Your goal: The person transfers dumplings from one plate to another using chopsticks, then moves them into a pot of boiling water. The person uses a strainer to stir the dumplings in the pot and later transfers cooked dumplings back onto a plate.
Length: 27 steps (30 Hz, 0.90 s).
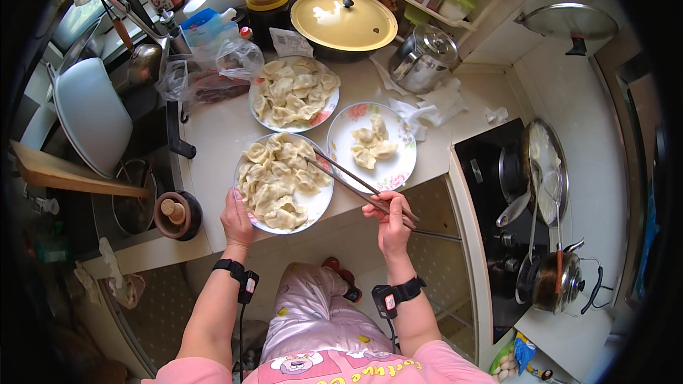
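My left hand [238, 221] grips the lower left rim of a floral plate [321, 204] piled with boiled dumplings [275, 176]. In my right hand [392, 222] is a pair of dark chopsticks [368, 190], apart at their tips, which reach over the right side of that pile. Whether they touch a dumpling I cannot tell. Right of it, a second floral plate [397, 162] carries several dumplings [372, 144] near its middle. A third plate [322, 119], heaped with dumplings [295, 90], stands behind the first.
A mortar with a pestle [177, 216] stands near the sink at left. Behind the plates are a plastic bag [211, 74], a yellow-lidded pan [344, 18] and a steel pot [425, 58]. Crumpled tissues [443, 102] lie beside it. At right, a cooktop [488, 170] holds pans.
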Available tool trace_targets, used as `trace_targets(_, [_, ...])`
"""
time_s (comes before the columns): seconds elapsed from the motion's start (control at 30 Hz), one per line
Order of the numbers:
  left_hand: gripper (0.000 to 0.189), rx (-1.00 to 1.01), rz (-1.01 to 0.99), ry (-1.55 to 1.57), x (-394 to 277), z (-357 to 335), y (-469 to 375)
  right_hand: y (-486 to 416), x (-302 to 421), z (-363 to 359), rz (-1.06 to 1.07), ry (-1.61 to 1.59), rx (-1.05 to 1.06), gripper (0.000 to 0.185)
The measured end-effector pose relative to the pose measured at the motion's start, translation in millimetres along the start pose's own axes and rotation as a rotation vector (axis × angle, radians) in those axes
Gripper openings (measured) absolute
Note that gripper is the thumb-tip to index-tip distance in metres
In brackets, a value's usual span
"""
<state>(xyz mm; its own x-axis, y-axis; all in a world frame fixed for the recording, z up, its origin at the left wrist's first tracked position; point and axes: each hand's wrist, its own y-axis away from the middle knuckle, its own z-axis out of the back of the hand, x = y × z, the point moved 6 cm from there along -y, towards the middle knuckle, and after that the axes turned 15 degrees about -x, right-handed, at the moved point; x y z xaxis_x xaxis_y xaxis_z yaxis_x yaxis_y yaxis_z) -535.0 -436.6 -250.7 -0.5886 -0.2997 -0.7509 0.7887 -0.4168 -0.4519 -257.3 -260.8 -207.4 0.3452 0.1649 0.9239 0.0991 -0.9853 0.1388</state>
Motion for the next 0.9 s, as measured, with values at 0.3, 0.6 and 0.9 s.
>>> trace_targets(0.3, [0.035,0.006,0.004,-0.004,-3.3,0.7,0.1,-5.7,4.2,-10.6,0.048,0.113,0.054,0.032])
trace_targets(0.6, [0.034,0.003,0.003,-0.002,-5.1,1.3,-2.6,-16.3,-17.3,-20.1,0.137,0.107,-0.016,0.031])
trace_targets(0.9, [0.035,0.037,0.034,-0.004,-4.8,0.4,-1.5,14.2,32.9,-26.2,0.648,0.461,0.116,0.029])
